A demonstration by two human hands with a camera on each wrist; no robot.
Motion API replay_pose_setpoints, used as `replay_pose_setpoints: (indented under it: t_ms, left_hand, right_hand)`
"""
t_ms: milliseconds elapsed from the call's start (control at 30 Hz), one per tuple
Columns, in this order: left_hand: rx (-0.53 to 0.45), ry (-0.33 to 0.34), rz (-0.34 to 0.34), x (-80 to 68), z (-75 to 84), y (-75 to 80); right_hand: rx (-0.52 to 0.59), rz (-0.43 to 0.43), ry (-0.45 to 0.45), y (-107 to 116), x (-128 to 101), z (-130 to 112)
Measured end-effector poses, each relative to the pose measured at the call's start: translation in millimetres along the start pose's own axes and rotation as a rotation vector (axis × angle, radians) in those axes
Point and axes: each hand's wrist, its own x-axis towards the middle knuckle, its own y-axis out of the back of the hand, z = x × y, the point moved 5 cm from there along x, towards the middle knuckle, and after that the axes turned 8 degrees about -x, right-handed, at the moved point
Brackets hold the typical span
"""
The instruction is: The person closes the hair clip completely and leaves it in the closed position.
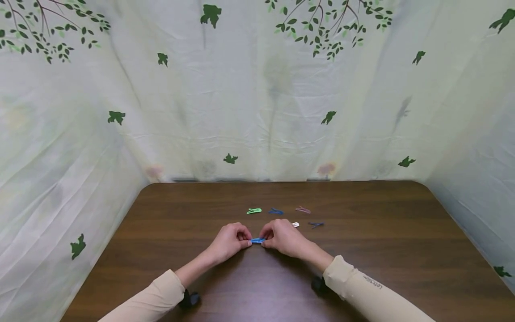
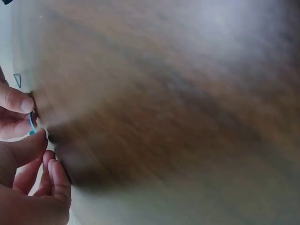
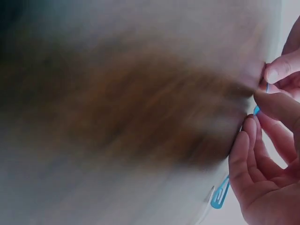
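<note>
1 blue clip (image 1: 257,240) is pinched by the left hand (image 1: 228,242) and right hand (image 1: 284,237), with 5 clips (image 1: 254,210) lying at 12 o'clock.

Makeshift recording booth: leaf-print curtain (image 1: 257,112) enclosing wooden table (image 1: 382,250).

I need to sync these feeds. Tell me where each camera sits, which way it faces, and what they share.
Head: worn on the head, looking forward and down at the brown table; both forearms, left hand and right hand show.
Left wrist: close, blurred; fingers only.
Right wrist: close, blurred; fingers only.
Shared: the light blue hair clip both hands pinch.
</note>
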Motion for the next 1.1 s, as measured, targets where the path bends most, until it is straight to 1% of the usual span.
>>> replay_pose_setpoints:
  t_ms: [167, 400, 600, 700, 900, 1033, 1100]
  left_hand:
    - [0.023, -0.023, 0.000, -1.4, -1.7, -0.3]
    - [0.030, -0.027, -0.003, -2.8, -0.5, 1.1]
    - [-0.001, -0.038, -0.027, -3.2, -0.8, 4.3]
    - [-0.020, -0.030, -0.023, -2.5, -2.1, 10.6]
    - [-0.027, 0.018, 0.020, 1.6, -6.1, 26.5]
    - [-0.041, 0.077, 0.045, 8.4, -9.9, 35.9]
    - [-0.053, 0.116, 0.061, 12.3, -13.4, 40.0]
  right_hand:
    - [-0.019, -0.012, 0.013, -1.0, -0.1, -1.4]
    - [-0.002, -0.045, 0.019, -2.7, -0.8, -1.4]
    - [0.015, -0.056, 0.019, -1.7, -1.7, -0.4]
    - [0.023, -0.043, 0.013, 3.7, -1.2, 0.9]
    - [0.028, 0.008, 0.020, 21.1, 1.9, 4.1]
    - [0.019, 0.026, 0.037, 31.2, 9.9, 5.5]
    - [0.004, 0.036, 0.036, 34.8, 14.9, 6.3]
